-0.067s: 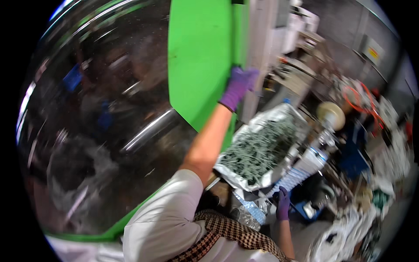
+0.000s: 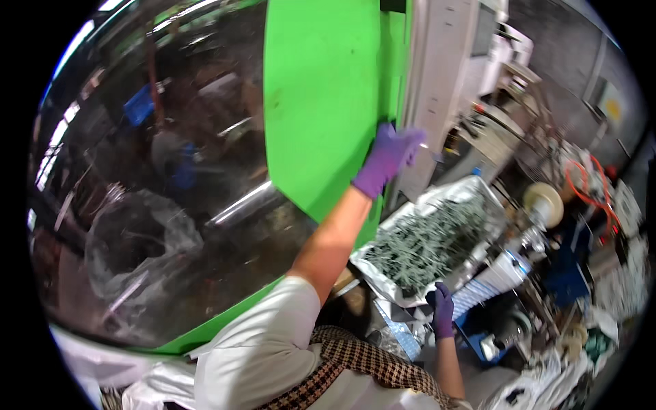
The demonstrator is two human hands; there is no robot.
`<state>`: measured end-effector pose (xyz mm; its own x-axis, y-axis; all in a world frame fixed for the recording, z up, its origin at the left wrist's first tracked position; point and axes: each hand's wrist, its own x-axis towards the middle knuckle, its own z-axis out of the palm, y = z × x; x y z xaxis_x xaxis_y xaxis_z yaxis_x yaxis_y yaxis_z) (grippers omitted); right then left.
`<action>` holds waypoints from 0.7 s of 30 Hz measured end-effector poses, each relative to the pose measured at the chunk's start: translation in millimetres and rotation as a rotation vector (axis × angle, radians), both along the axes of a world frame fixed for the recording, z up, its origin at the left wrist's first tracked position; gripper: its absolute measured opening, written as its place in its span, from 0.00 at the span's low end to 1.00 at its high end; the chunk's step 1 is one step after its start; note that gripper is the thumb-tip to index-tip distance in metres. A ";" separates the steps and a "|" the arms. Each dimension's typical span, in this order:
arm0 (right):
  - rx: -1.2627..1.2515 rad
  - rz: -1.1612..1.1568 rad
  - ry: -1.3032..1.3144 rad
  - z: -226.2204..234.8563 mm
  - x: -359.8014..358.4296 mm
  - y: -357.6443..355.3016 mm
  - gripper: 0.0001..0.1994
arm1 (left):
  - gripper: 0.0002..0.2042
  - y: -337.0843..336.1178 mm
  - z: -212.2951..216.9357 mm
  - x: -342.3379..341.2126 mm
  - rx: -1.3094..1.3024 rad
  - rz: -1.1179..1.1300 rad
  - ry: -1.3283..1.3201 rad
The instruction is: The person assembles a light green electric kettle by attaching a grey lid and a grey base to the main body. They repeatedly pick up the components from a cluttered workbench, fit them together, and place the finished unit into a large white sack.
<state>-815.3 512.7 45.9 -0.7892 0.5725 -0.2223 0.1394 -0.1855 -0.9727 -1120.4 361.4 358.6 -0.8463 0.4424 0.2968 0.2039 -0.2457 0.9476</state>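
A purple glove covers my left hand (image 2: 389, 158), raised at the right edge of a bright green door panel (image 2: 321, 89). Its thumb points up and its fingers reach past the edge in front of a pale metal frame (image 2: 437, 89); they are slightly blurred, and I see nothing held. The panel borders a large clear window (image 2: 225, 164). Lower right, my right hand (image 2: 443, 316), also in a purple glove, hangs loosely with fingers apart beside a white-lined box (image 2: 385, 285). Grey-green thin plastic pieces (image 2: 424, 246) fill that box.
Right of the box lie a blue-and-white patterned bag (image 2: 493, 279) and a cream round spool-like part (image 2: 543, 203). An orange hose (image 2: 581, 179) loops farther right. White plastic sacks (image 2: 540, 372) lie at lower right. A cluttered bench (image 2: 482, 154) stands behind the box.
The whole view has shifted, so the door, box and left hand appear farther right and lower. My left hand stays at the panel's edge; my right hand stays beside the box.
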 end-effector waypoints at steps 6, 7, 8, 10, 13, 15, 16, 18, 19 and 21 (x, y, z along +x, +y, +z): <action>0.398 0.567 0.433 97.3 -234.6 -132.8 0.17 | 0.12 -218.0 -9.7 92.1 0.151 -0.395 0.159; 0.281 0.674 0.414 109.7 -267.6 -162.9 0.17 | 0.11 -240.0 -24.5 102.0 0.356 -0.498 0.154; 0.163 0.784 0.399 123.0 -297.2 -192.6 0.17 | 0.13 -261.6 -40.4 111.4 0.555 -0.626 0.141; 0.326 0.913 0.600 139.4 -363.9 -249.0 0.18 | 0.17 -311.5 -44.1 123.3 0.556 -0.711 0.319; 0.412 0.936 0.806 188.9 -461.6 -323.7 0.23 | 0.24 -376.8 -64.9 127.7 0.687 -0.906 0.487; 0.446 0.875 0.972 239.4 -527.2 -384.9 0.23 | 0.26 -424.7 -55.6 165.2 0.673 -0.717 0.443; 0.365 0.929 0.967 244.1 -587.1 -422.4 0.27 | 0.26 -441.8 -50.3 167.6 0.648 -0.767 0.467; 0.608 0.805 0.970 296.3 -661.0 -491.6 0.37 | 0.25 -469.9 -45.3 188.2 0.627 -0.557 0.527; 0.704 0.669 0.841 305.9 -707.2 -522.3 0.42 | 0.21 -485.2 -42.1 187.8 0.602 -0.461 0.466; 0.762 0.725 0.676 319.1 -797.0 -547.6 0.44 | 0.21 -481.4 -42.0 221.7 0.686 0.112 0.279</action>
